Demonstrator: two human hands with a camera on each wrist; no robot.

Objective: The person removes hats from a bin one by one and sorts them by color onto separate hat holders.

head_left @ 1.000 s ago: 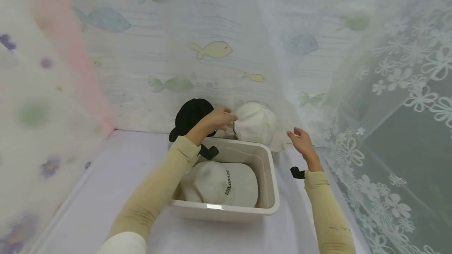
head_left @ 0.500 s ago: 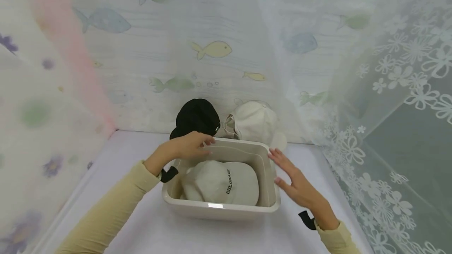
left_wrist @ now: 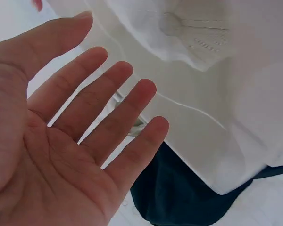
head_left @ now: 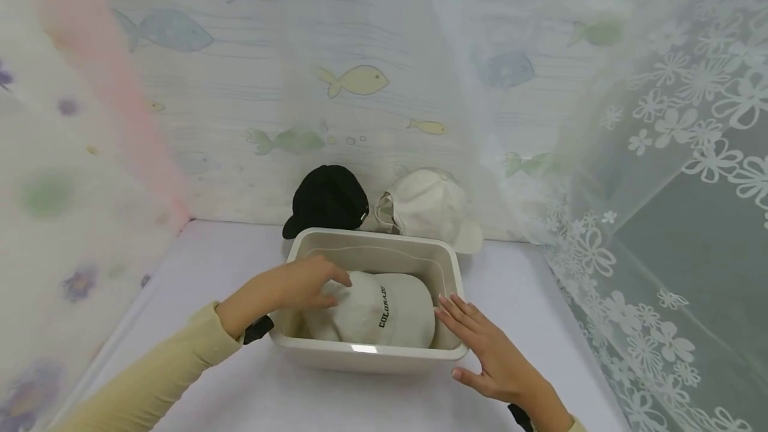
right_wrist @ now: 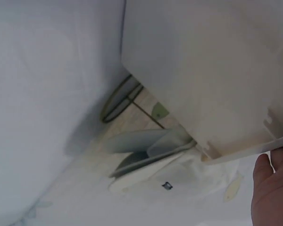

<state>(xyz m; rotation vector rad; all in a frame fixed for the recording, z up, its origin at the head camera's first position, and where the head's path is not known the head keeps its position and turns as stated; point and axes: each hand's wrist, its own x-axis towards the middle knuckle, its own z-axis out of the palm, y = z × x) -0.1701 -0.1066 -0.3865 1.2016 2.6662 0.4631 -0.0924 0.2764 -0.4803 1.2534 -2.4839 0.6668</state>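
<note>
A cream cap point(head_left: 390, 312) with dark "COLORADO" lettering lies inside a pale plastic bin point(head_left: 366, 361). My left hand point(head_left: 297, 285) reaches in over the bin's left side, above the crown of that cap; whether it touches is unclear. Seen by the left wrist camera, the palm and straight fingers of the left hand point(left_wrist: 80, 127) hold nothing, and the crown point(left_wrist: 198, 28) lies beyond them. At the bin's right rim, my right hand point(head_left: 489, 349) has its fingers extended over the edge. In the right wrist view only part of this hand point(right_wrist: 273, 188) shows by the rim.
Behind the bin, a black cap point(head_left: 329, 199) sits on the left and another off-white cap point(head_left: 435, 205) on the right, both against a fish-patterned curtain point(head_left: 354, 79). A white cloth point(head_left: 234, 245) covers the table. Sheer floral fabric point(head_left: 672, 232) hangs on the right.
My left hand has drawn back from beside the off-white cap to over the bin. My right hand has come from beside that cap to the bin's right rim.
</note>
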